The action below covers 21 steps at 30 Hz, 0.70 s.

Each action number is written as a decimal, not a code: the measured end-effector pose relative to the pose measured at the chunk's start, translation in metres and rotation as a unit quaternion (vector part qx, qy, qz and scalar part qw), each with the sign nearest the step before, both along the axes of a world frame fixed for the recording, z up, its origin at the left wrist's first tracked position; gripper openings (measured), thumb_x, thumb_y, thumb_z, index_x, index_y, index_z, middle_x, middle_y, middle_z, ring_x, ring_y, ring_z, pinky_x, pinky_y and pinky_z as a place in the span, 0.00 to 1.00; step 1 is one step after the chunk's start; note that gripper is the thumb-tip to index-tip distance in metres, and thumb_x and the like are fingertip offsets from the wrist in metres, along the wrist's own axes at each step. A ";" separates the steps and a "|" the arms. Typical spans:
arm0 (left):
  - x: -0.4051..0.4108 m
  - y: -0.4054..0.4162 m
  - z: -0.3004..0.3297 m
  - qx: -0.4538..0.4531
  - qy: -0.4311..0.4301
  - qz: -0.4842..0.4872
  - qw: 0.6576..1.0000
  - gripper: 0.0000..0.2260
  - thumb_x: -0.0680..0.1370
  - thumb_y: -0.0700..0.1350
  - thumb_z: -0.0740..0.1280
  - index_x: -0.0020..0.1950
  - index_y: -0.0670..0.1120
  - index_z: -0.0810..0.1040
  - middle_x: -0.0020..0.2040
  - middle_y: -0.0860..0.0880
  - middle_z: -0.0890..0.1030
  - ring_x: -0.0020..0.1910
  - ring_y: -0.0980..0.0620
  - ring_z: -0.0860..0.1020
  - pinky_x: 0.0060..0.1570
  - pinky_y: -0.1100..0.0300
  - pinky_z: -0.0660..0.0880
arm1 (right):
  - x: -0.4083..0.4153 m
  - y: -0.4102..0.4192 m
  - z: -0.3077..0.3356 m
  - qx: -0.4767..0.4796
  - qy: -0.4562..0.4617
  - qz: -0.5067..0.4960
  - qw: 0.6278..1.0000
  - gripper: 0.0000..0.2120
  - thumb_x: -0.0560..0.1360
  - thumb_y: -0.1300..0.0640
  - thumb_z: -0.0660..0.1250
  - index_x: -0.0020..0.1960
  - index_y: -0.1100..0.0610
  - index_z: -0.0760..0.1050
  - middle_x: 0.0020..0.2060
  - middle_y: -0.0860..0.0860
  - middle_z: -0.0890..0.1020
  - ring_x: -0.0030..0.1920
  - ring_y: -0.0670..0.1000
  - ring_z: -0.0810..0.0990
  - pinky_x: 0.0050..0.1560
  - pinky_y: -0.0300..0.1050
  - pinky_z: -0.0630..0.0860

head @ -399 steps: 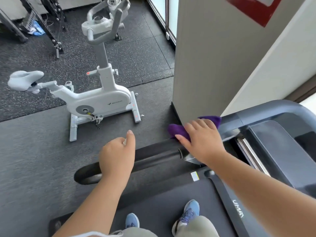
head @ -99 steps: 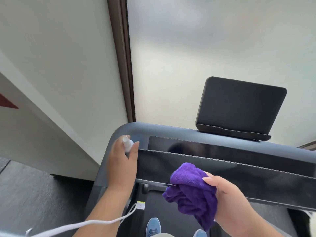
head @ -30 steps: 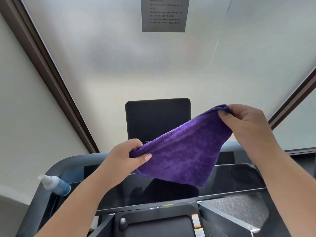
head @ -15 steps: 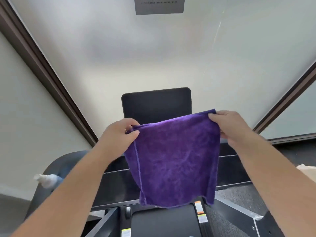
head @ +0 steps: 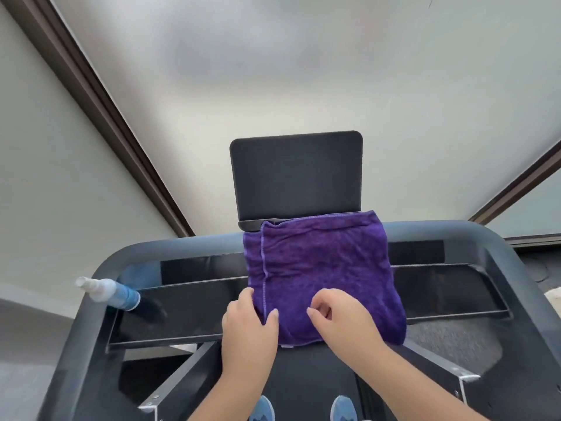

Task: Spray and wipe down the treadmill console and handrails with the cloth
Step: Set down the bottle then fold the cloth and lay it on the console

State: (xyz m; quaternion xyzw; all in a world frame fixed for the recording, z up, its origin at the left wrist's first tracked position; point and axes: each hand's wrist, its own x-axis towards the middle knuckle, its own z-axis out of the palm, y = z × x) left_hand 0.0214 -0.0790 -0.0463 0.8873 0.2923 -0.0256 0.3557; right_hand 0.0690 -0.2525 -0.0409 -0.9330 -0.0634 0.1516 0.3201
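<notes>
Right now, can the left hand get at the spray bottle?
Probably yes. The bottle lies on the console's left end, nothing between it and the left hand, which first has to let go of the cloth.
</notes>
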 end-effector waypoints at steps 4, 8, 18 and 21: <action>0.021 0.007 0.013 -0.138 -0.003 0.098 0.986 0.23 0.79 0.48 0.70 0.73 0.48 0.70 0.55 0.51 0.81 0.54 0.48 0.80 0.56 0.49 0.78 | 0.022 0.050 0.005 0.041 0.027 0.003 0.999 0.05 0.79 0.46 0.67 0.48 0.46 0.77 0.42 0.43 0.81 0.44 0.43 0.79 0.47 0.45 0.78; 0.024 0.013 0.020 -0.228 0.037 0.129 0.964 0.16 0.82 0.48 0.67 0.69 0.48 0.74 0.49 0.52 0.82 0.47 0.52 0.81 0.46 0.53 0.78 | 0.035 0.083 0.003 0.016 0.053 -0.006 0.998 0.10 0.78 0.41 0.66 0.48 0.47 0.76 0.44 0.43 0.81 0.45 0.46 0.80 0.47 0.49 0.79; -0.041 0.005 0.006 -0.145 -0.024 0.111 0.983 0.10 0.79 0.41 0.66 0.50 0.58 0.78 0.49 0.55 0.79 0.46 0.59 0.78 0.49 0.60 0.75 | 0.053 0.098 -0.007 -0.113 0.027 0.039 0.992 0.10 0.80 0.46 0.64 0.46 0.52 0.75 0.44 0.46 0.81 0.45 0.52 0.81 0.43 0.50 0.79; -0.039 -0.002 0.003 -0.140 -0.022 0.084 0.986 0.13 0.80 0.42 0.64 0.60 0.57 0.79 0.51 0.57 0.78 0.50 0.60 0.77 0.53 0.60 0.75 | 0.057 0.102 -0.007 -0.161 0.005 0.082 0.983 0.15 0.78 0.40 0.65 0.44 0.51 0.75 0.42 0.46 0.81 0.44 0.52 0.80 0.37 0.46 0.72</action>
